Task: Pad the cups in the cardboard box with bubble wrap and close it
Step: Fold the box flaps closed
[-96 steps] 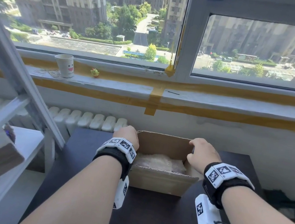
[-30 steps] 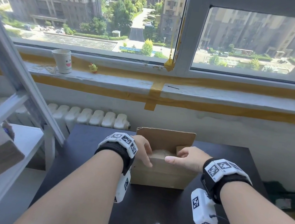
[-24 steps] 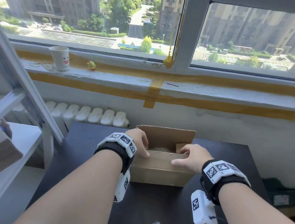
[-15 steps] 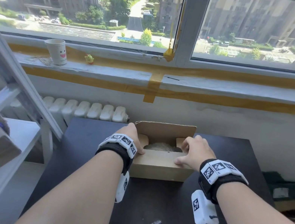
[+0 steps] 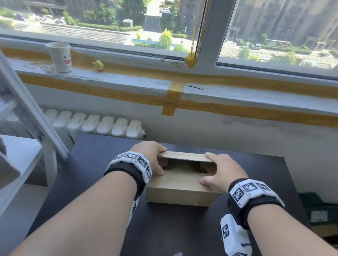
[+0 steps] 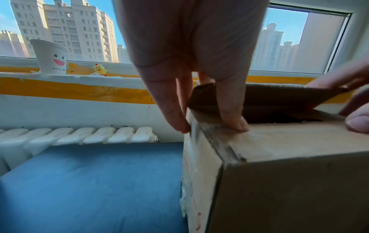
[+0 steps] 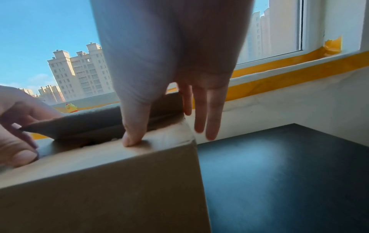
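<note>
With the cardboard box (image 5: 180, 188) on the dark table (image 5: 168, 229), the left hand (image 5: 149, 156) and right hand (image 5: 221, 173), fingers extended flat, thumbs pinning the near flap (image 5: 181, 180), should lower the far flap (image 5: 185, 156) evenly over the remaining gap.
</note>
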